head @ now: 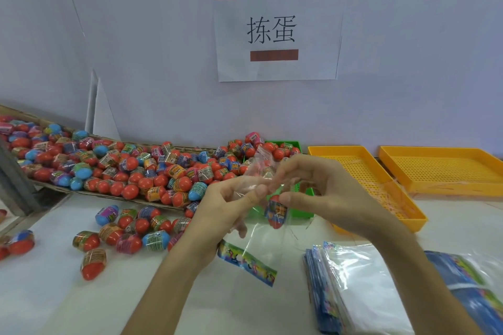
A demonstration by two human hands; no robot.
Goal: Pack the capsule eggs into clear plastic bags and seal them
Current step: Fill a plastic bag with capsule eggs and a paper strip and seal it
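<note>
Two orange trays [364,168] [441,168] sit beside one green basket [283,143]. One paper sign [277,28] hangs above it. Left of the basket, capsule eggs [130,168] lie too many to count.

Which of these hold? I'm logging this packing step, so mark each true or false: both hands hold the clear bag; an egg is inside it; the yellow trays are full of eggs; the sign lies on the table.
1. Both hands, left and right, hold the clear bag: true.
2. An egg is inside the bag: true.
3. The yellow trays are full of eggs: false; no eggs show in them.
4. The sign lies on the table: false; it hangs on the wall.
</note>
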